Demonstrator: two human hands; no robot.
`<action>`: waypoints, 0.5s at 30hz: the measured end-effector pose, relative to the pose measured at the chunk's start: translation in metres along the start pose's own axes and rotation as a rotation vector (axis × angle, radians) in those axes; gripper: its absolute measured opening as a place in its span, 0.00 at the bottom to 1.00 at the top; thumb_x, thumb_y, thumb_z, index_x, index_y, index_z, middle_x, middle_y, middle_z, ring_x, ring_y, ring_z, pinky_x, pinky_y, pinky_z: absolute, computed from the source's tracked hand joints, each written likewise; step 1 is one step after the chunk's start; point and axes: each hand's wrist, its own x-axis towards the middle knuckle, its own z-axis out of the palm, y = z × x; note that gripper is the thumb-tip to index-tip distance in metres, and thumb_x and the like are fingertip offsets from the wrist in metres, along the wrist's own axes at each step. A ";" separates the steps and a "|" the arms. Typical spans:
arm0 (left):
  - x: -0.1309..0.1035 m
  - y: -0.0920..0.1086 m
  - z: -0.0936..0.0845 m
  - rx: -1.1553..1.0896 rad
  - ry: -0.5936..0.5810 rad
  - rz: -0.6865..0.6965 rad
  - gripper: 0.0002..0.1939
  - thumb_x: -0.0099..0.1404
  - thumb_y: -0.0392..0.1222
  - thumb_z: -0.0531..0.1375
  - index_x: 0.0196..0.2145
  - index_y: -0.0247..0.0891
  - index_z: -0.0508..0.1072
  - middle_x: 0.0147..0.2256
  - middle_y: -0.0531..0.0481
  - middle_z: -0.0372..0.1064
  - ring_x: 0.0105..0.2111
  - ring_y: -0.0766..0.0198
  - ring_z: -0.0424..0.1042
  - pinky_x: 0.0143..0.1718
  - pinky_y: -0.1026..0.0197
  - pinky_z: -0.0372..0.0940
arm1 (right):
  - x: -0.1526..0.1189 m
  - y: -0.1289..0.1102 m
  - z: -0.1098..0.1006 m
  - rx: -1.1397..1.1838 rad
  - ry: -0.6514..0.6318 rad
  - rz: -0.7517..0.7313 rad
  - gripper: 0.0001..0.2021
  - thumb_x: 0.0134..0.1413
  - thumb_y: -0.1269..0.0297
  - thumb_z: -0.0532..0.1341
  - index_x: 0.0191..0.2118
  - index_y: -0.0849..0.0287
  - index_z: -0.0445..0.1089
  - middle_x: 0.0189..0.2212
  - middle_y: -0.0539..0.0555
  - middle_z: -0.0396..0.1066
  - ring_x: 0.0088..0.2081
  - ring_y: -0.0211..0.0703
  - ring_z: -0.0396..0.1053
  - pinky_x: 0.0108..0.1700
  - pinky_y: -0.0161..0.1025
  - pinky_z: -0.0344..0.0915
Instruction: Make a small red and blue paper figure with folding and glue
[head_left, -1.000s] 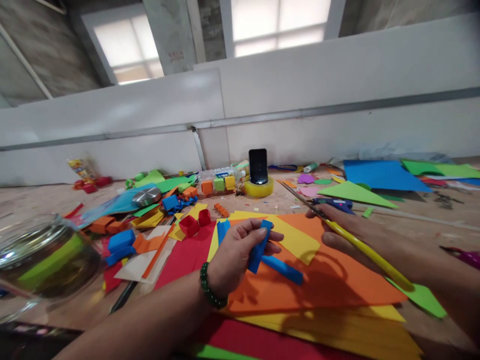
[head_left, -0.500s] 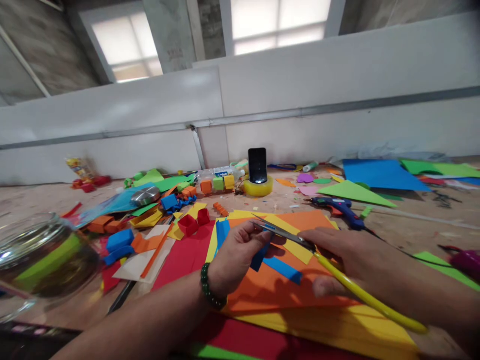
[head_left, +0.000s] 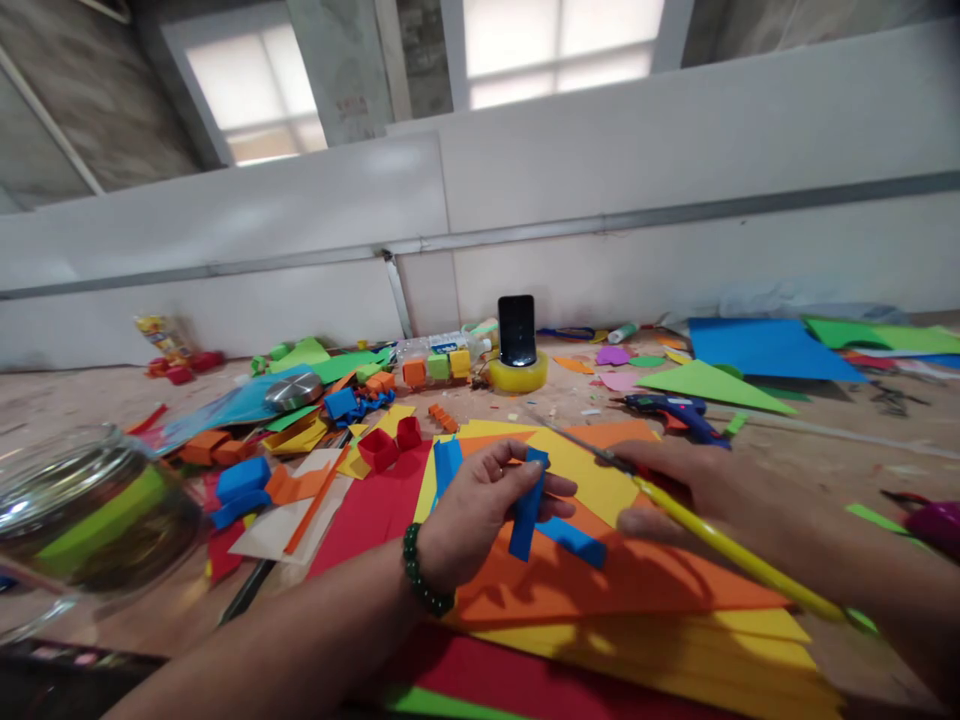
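Note:
My left hand (head_left: pixel 487 500), with a dark green bead bracelet at the wrist, pinches a short blue paper strip (head_left: pixel 528 515) between thumb and fingers. In my right hand (head_left: pixel 675 480) is a pair of scissors (head_left: pixel 712 540) with yellow handles, its blades blurred and pointing left, apart from the strip. Below both hands lies orange paper (head_left: pixel 570 585) on top of yellow paper (head_left: pixel 637 650). Another blue strip (head_left: pixel 576 542) rests on the orange sheet, and more blue strips (head_left: pixel 448 465) lie left of it, partly behind my left hand.
A glass teapot (head_left: pixel 90 510) stands at the left beside folded paper pieces (head_left: pixel 241 480). Further back, a phone (head_left: pixel 517 330) stands upright in a yellow tape roll (head_left: pixel 519 374). A blue glue gun (head_left: pixel 682 412) with its cord lies at the right.
The scissors have moved right and down, away from the blue strip. My left hand stays nearly in place, and the strip in it has turned more to view.

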 end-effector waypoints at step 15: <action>0.013 0.014 -0.008 -0.073 0.151 -0.053 0.07 0.68 0.29 0.53 0.43 0.31 0.69 0.44 0.37 0.76 0.35 0.61 0.79 0.33 0.66 0.70 | 0.019 0.044 0.012 -0.589 0.073 0.041 0.15 0.59 0.66 0.56 0.48 0.57 0.73 0.34 0.62 0.75 0.32 0.52 0.74 0.25 0.39 0.62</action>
